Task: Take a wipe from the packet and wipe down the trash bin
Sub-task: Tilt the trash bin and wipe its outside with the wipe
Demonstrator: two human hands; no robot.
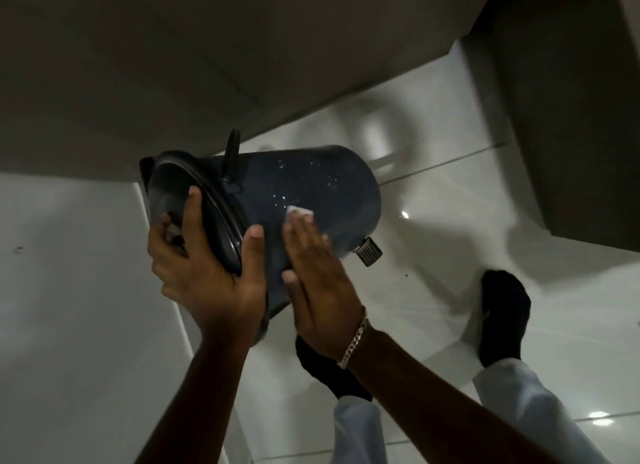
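A dark blue round trash bin [304, 186] is lifted off the floor and tipped on its side, its lid end pointing left and its base to the right. My left hand [204, 266] grips the lid rim, fingers curled over the lid. My right hand [318, 283] lies flat on the bin's side and presses a small white wipe [299, 211] against it; only the wipe's far edge shows past my fingertips. The bin's metal foot pedal [370, 254] sticks out near the base. The wipe packet is not in view.
Glossy white floor tiles [450, 203] lie below. A white counter surface [69, 290] is at the left. Dark cabinet fronts [571, 117] stand at the right and beige ones at the back. My feet in black socks [502, 307] stand under the bin.
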